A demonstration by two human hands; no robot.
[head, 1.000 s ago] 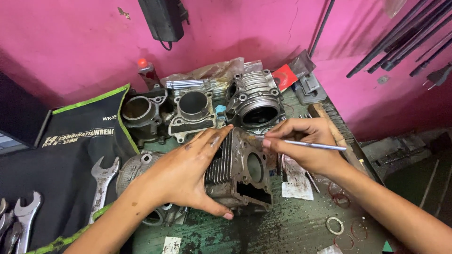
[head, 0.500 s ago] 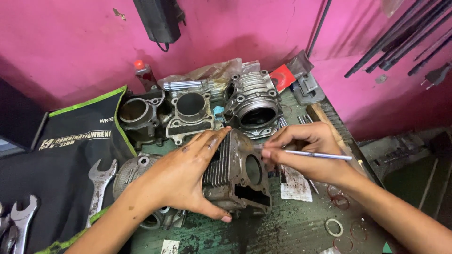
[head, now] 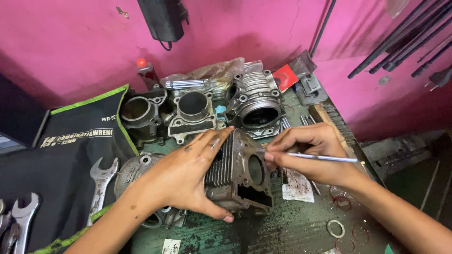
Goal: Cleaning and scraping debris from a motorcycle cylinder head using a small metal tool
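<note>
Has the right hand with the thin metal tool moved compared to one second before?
Barely: the right hand stays beside the finned cylinder, with the thin tool tipped slightly downward towards the handle.

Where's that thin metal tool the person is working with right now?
In the head view, the thin metal tool is pinched in the right hand, right of centre, its tip at the finned engine cylinder that the left hand steadies.

We saw a grimy green workbench (head: 301,230) that carried several finned engine cylinders (head: 254,101), a black wrench roll (head: 70,155), loose metal rings (head: 335,228) and a stained paper scrap (head: 297,187).
</note>
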